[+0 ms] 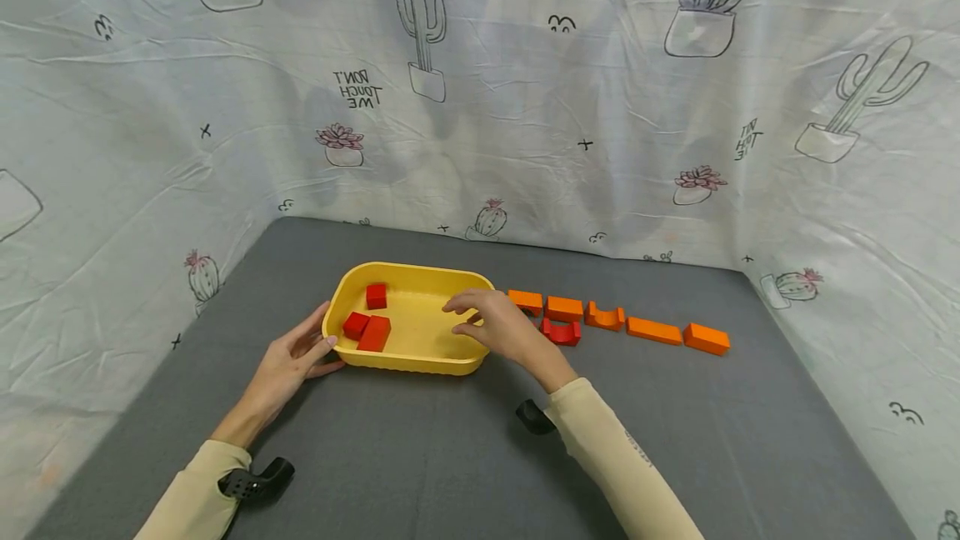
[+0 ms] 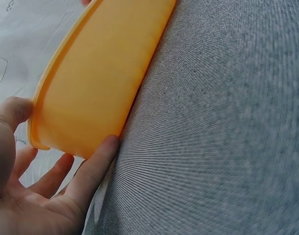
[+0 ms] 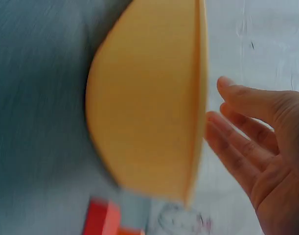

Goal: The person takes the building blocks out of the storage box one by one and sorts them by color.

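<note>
Your left hand (image 1: 288,361) grips the yellow tray (image 1: 420,363) at its left end, thumb on the rim and fingers spread down the outer wall, one fingertip at the base where it meets the gray desk (image 1: 420,457). Around the desk's far, left and right sides hangs a pale, wrinkled cloth (image 1: 525,107) printed with potted cacti, small marks and mirror-written lettering. You wear cream sleeves (image 1: 622,457), with a black wrist device (image 1: 257,482) at the left cuff. Your right hand (image 1: 491,325) hovers over the tray's right end, its fingers loosely bent and set apart from the thumb, a moderate bare gap between them; whether any finger touches the rim, you cannot tell. As for the tray, it lies on the far half of the desk, left of centre, its long side roughly along the far edge. Inside, at the left, you have three red blocks: a small block (image 1: 377,297) near the far wall, and toward the near-left corner another small block (image 1: 356,325) against a larger block (image 1: 374,334). Beyond the tray's right end, five orange blocks (image 1: 654,331) run in a line slanting toward the desk's right edge, the middle one notched on top. A red notched block (image 1: 561,332) sits just on the near side of that line.
</note>
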{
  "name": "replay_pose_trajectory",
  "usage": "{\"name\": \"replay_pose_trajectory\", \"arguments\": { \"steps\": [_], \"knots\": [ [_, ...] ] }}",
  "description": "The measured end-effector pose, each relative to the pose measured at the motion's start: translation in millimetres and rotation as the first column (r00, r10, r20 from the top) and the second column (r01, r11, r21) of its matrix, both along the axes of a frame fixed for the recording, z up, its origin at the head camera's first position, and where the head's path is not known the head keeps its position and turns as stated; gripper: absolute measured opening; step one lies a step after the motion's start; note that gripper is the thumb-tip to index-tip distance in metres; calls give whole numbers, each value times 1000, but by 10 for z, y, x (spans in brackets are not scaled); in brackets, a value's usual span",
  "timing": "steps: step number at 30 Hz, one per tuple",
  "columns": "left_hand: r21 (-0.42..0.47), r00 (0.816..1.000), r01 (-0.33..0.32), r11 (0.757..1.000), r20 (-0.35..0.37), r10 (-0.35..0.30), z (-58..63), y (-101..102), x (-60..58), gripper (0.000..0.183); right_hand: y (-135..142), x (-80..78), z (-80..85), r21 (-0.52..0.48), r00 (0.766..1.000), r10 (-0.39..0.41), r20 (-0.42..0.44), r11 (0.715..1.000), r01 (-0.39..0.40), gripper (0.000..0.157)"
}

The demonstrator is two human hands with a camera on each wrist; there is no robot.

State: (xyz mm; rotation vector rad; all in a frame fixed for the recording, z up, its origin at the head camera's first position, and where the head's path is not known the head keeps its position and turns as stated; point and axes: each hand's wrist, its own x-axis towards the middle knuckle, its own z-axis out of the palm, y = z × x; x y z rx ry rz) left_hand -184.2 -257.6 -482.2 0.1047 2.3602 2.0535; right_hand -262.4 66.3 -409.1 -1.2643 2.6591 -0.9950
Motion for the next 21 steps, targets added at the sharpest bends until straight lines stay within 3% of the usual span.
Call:
{"name": "replay_pose_trajectory", "arguments": {
  "steps": [4,11,14,21],
  "knots": [
    [8,1000,11,1000,-11,-11,-1,2,-3,67,-312,7,-40,53,999,41,-22,998,-40,31],
    [10,1000,5,1000,-12,-5,-11,-8,22,67,-748,45,-83,294,989,28,-147,956,17,32],
    [6,1000,-1,1000,-14,1,-10,-13,26,67,-867,25,-109,313,993,19,-117,950,19,35],
    [18,1000,9,1000,-21,-8,-20,-18,1,66,-998,-59,-154,247,1000,-10,-6,969,11,40]
  ]
}}
